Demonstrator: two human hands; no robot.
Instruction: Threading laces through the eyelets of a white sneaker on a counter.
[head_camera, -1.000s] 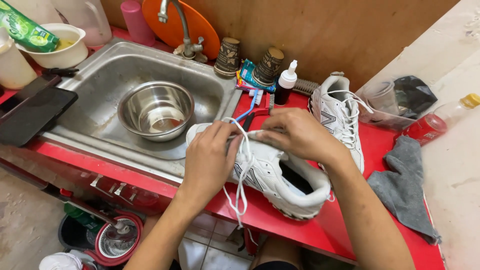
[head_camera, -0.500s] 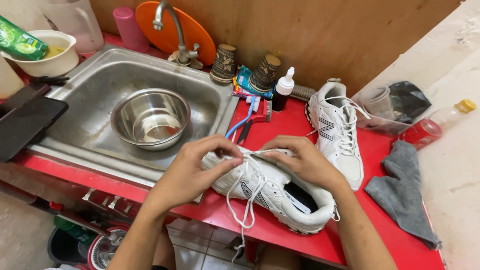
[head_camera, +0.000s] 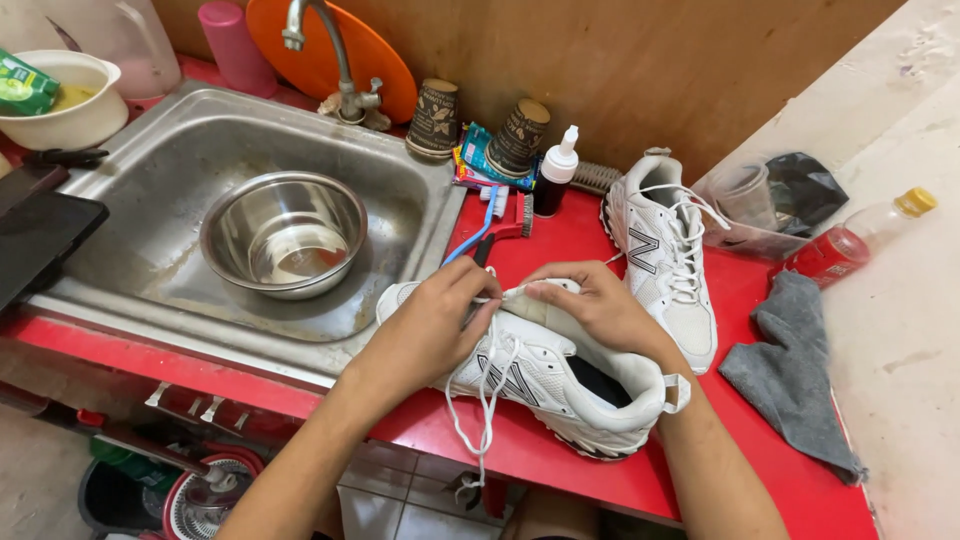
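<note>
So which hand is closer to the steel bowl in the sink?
Left. The left hand is at the near sneaker's toe end, just beside the sink; the right hand sits farther from the steel bowl.

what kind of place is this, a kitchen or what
Most likely a home kitchen or wash corner: a stainless steel sink with a curved tap is set in a red counter, a round steel bowl sits in the sink, and both hands work on a white sneaker.

I see bowl (head_camera: 283, 232) in sink (head_camera: 150, 170), left of two shoes; cloth (head_camera: 795, 375) lies right of them.
</note>
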